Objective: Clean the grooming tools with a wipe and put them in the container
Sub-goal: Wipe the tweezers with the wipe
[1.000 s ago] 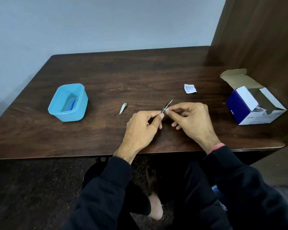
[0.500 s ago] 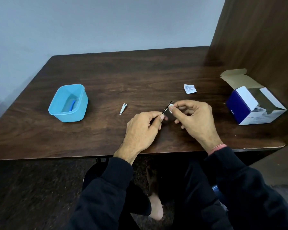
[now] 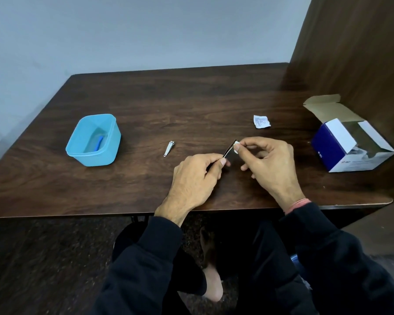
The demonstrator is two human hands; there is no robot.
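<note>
Dark wood-grain tabletop (image 3: 191,105) is carrying everything, its near edge running just under the person's wrists. Off to the right an opened cardboard box (image 3: 350,146) is sitting close to that edge; to the left the blue container (image 3: 93,139) is already holding a blue tool (image 3: 99,143). The left hand (image 3: 196,178) is pinching slim metal tweezers (image 3: 229,151) by the base while the right hand (image 3: 268,164) is pinching a small white wipe (image 3: 236,148) around the tip, so wiping looks underway. Next, probably, a carry leftward to the container, over open wood, passing the nail clipper (image 3: 169,148) still waiting. A torn wrapper (image 3: 261,121) is lying behind.
</note>
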